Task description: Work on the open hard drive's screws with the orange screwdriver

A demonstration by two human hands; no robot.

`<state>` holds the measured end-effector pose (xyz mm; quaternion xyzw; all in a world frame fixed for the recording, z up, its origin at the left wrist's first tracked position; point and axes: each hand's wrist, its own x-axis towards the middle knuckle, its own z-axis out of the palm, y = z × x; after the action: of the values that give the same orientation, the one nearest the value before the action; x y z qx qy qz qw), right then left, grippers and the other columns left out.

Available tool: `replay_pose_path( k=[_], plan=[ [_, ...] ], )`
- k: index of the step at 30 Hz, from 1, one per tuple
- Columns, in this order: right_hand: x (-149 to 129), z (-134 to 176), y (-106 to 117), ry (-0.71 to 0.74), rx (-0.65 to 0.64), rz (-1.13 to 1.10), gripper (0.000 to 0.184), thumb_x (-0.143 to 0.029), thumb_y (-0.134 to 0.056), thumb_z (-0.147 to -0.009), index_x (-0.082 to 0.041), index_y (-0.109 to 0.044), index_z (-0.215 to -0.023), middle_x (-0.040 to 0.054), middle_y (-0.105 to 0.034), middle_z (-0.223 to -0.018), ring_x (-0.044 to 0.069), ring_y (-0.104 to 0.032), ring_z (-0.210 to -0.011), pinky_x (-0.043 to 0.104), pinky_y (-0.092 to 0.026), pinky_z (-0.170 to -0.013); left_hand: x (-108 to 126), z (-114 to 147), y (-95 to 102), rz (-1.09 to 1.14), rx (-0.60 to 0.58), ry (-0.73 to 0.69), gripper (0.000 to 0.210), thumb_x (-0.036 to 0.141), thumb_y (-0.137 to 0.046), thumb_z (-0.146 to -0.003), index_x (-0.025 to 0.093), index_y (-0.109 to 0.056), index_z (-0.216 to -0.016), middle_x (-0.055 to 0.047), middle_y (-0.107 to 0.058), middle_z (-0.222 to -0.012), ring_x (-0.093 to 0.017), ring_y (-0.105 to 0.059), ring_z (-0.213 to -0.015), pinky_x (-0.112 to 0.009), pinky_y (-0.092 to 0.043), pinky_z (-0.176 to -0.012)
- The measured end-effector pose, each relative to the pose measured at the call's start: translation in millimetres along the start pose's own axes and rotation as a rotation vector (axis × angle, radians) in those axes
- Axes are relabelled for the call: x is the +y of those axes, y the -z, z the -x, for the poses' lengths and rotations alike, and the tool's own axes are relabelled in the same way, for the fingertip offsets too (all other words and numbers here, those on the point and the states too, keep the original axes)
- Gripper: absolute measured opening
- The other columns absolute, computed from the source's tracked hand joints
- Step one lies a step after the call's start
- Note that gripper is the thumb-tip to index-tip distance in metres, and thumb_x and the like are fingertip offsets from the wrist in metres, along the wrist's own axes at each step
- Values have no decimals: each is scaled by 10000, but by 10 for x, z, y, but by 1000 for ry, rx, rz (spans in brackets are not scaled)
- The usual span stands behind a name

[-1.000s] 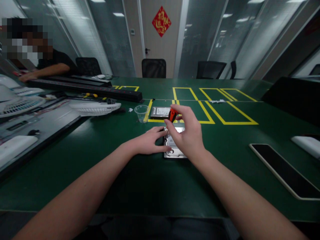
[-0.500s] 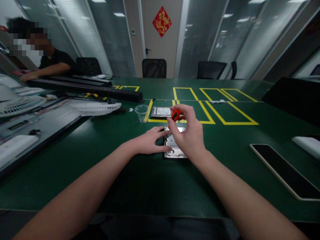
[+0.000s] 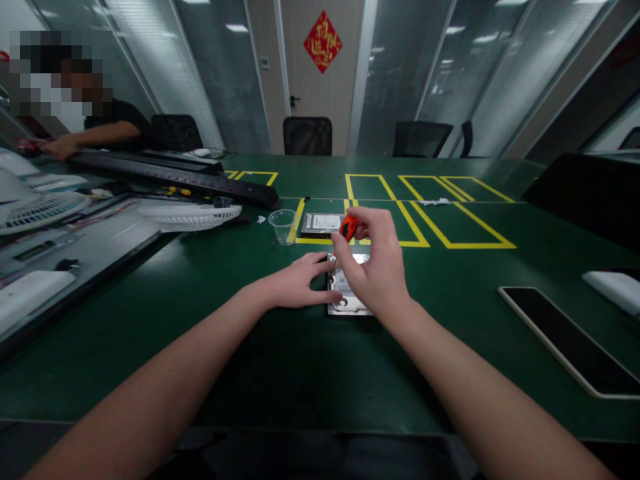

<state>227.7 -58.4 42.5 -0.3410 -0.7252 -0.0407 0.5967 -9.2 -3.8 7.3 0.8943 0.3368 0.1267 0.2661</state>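
Observation:
A silver hard drive [image 3: 353,305] lies on the green table in front of me, partly covered by both hands. My left hand [image 3: 307,280] rests at its left side with fingers spread, thumb and fingertips touching the drive's top. In my right hand [image 3: 375,257] is a screwdriver [image 3: 349,228] with an orange and black handle, pinched between thumb and fingers. It tilts over the upper left part of the drive; its tip is hard to make out. Just beyond lies a second hard drive [image 3: 323,223] with a white label, inside a yellow taped outline.
A clear plastic cup [image 3: 284,228] stands left of the second drive. White fan parts [image 3: 193,217] and a large flat panel [image 3: 75,257] fill the left. A phone-like dark slab [image 3: 567,337] lies right. At far left another person [image 3: 120,127] handles a long black bar [image 3: 180,181].
My right hand and the screwdriver handle have shifted very slightly left. My left hand stays on the drive. The other person has lifted and angled the long black bar.

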Motion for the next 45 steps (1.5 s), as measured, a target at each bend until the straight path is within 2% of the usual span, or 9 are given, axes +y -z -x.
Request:
replay_pose_path(
  k=[3,9,16,22,26,30,37,42,45],
  plan=[
    [11,-1,7,22,25,13,384,-284,-868,-1155,-323,-743,-1516,87,-793,-1337,289,-801,-1123,479,-779,-975,1,-2,-4,-10,-10,4,968,896,-855,-1115,318,-693,-1875,-197,-560,-2029,-539,-463,-1933,-786,-343,-1619],
    [25,28,-27,55,2,-11,467,-176,-649,-1212,-313,-688,-1656,113,-858,-1457,311,-858,-1263,537,-791,-1083,10,-7,-9,-9,8,-16,955,862,-892,-1108,323,-700,-1873,-181,-564,-2030,-524,-480,-1925,-735,-383,-1616],
    [44,20,-5,50,6,29,421,-257,-790,-1190,-330,-756,-1603,105,-830,-1400,310,-846,-1234,520,-797,-1053,12,-10,-16,-18,-9,23,1014,882,-870,-1103,270,-682,-1889,-222,-526,-2050,-544,-430,-1958,-766,-342,-1629],
    [14,39,-13,40,-49,-25,538,-179,-653,-1212,-319,-680,-1730,136,-861,-1575,342,-864,-1342,604,-781,-1188,-22,-4,-16,2,3,-17,1002,947,-833,-1114,361,-661,-1909,-158,-537,-2058,-524,-453,-1942,-765,-378,-1611],
    [42,39,-8,29,-52,22,492,-290,-773,-1201,-340,-719,-1687,119,-828,-1488,333,-833,-1299,557,-787,-1115,-45,-7,-33,-12,10,-12,1024,939,-847,-1104,343,-655,-1914,-167,-535,-2055,-522,-450,-1945,-751,-372,-1618],
    [45,23,10,4,-32,42,457,-246,-762,-1192,-345,-756,-1638,92,-811,-1372,303,-822,-1184,521,-780,-1043,-25,-4,-30,-13,5,-2,1009,903,-858,-1113,307,-666,-1904,-200,-533,-2049,-528,-457,-1942,-756,-368,-1617],
    [14,35,-26,39,-64,-12,553,-177,-635,-1208,-328,-680,-1738,131,-858,-1544,342,-856,-1320,605,-780,-1163,19,-18,-6,5,-5,6,1001,887,-890,-1095,348,-668,-1909,-171,-531,-2060,-531,-459,-1941,-770,-379,-1612],
    [44,30,-8,27,-41,15,496,-268,-792,-1186,-345,-748,-1675,103,-821,-1419,315,-832,-1232,530,-792,-1066,-3,-9,-22,-7,3,7,1006,887,-883,-1096,317,-677,-1900,-191,-532,-2052,-532,-450,-1946,-752,-372,-1619],
    [35,24,3,0,-47,22,478,-240,-745,-1197,-340,-750,-1664,105,-836,-1405,317,-836,-1216,541,-792,-1068,-17,-1,-25,-8,8,1,993,901,-859,-1112,337,-665,-1906,-185,-535,-2050,-527,-447,-1949,-773,-362,-1617]
  ],
)
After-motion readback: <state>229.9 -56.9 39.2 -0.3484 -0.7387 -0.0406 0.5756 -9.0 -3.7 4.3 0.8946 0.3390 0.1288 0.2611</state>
